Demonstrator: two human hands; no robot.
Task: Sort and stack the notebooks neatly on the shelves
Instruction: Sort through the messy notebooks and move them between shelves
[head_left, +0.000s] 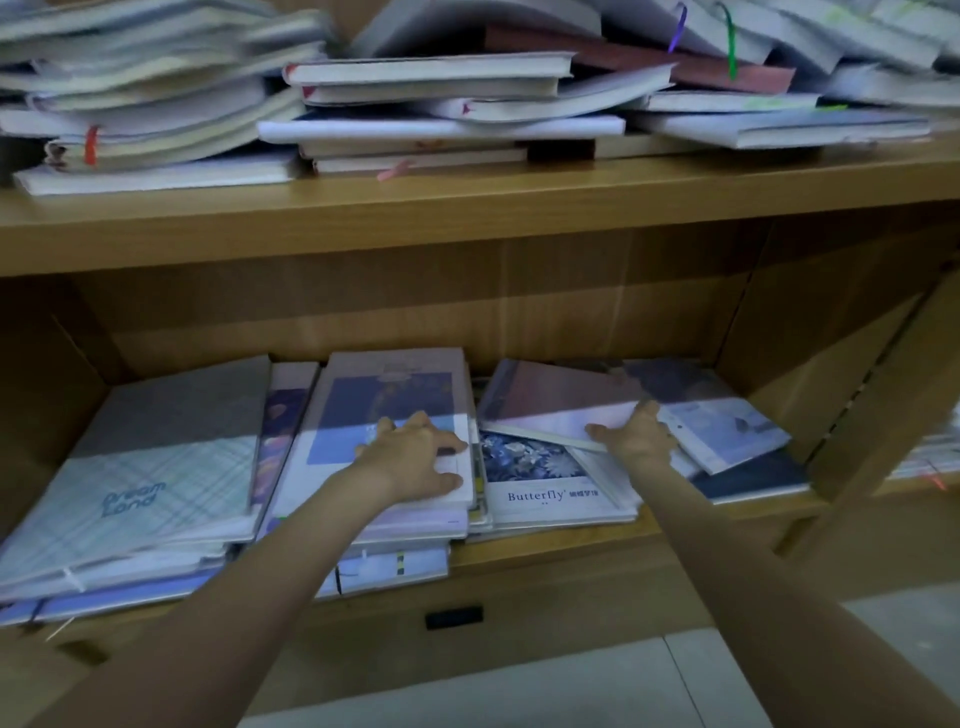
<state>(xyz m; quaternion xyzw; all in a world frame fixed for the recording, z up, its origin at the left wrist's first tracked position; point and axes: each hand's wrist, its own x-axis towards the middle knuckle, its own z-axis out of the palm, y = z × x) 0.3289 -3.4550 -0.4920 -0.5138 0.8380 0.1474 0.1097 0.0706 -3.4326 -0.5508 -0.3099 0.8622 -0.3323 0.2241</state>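
Notebooks: squaring the lower-shelf stacks

Notebooks lie in loose piles on the lower wooden shelf (545, 558). The left hand (415, 457) presses flat, fingers spread, on the white-and-blue-covered notebook (384, 410). The right hand (636, 434) grips the tilted pink-grey notebook (556, 397). Recommended: steady the middle pile, lift the tilted cover clear, align edges.

Lower wooden shelf (545, 556): notebook stacks (156, 493). Upper shelf (467, 208): messy notebook piles (426, 98).

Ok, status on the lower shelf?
Left hand flat on blue-cover notebook. Right hand gripping tilted notebook over Butterfly notebook. Upper shelf pile unsorted.
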